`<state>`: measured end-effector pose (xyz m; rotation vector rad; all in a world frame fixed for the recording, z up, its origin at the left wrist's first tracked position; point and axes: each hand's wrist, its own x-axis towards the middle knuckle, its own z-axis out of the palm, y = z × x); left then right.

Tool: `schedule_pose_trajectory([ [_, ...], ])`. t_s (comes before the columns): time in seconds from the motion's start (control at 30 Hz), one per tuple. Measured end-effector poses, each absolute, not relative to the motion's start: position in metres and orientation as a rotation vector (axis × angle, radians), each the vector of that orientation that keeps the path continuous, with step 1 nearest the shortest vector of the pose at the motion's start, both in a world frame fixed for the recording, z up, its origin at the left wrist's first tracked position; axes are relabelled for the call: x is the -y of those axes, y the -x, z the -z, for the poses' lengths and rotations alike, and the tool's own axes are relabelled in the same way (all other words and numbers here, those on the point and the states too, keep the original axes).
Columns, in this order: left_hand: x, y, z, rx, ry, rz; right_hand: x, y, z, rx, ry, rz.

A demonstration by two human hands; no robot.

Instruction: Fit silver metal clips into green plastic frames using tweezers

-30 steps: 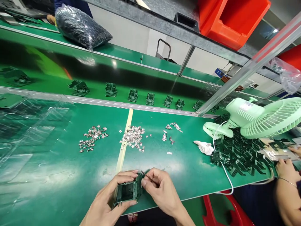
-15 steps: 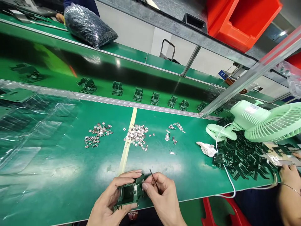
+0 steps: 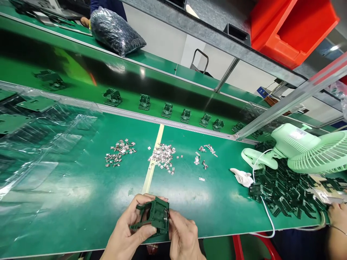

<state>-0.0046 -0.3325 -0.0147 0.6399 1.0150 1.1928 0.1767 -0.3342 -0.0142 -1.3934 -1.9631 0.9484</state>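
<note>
A dark green plastic housing (image 3: 157,215) with an open frame is held in my left hand (image 3: 127,227), fingers over its far side and thumb along the near edge. My right hand (image 3: 184,234) is closed against the housing's right side, its fingertips beside a small shiny metal bit in a slot there. The thin dark rod seen in this hand half a second ago is now mostly hidden by the fingers. Beyond both hands lies a pile of small silver metal parts (image 3: 164,155), partly over a strip of yellow tape (image 3: 148,180).
Another small metal pile (image 3: 119,151) lies left. Loose metal pieces (image 3: 204,162), a white cloth (image 3: 242,177), a pale green fan (image 3: 292,144) and heaped green housings (image 3: 284,191) are to the right. Plastic-wrapped parts (image 3: 35,119) lie left. A co-worker's hand (image 3: 337,215) shows far right.
The housing has been turned in my left hand, so its solid side now faces right. My right fingers have closed in on that side, and the rod has dropped out of sight. The view has shifted slightly.
</note>
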Motion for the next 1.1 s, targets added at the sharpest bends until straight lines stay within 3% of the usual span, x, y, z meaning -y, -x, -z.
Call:
schedule_pose_trajectory([
  [0.4, 0.329, 0.018, 0.030, -1.022, -0.851, -1.080, 0.336, -0.186, 0.029, 2.167, 1.424, -0.767],
  [0.57, 0.325, 0.012, 0.033, -1.330, -1.114, -1.081, 0.281, -0.204, 0.000, 2.265, 1.353, -0.959],
  [0.8, 0.330, -0.007, 0.045, -1.578, -1.261, -1.093, 0.209, -0.200, 0.000, 2.334, 1.528, -0.518],
  [1.1, 0.336, 0.001, 0.049, -1.585, -1.556, -1.054, 0.199, -0.192, 0.007, 2.442, 1.457, -0.519],
])
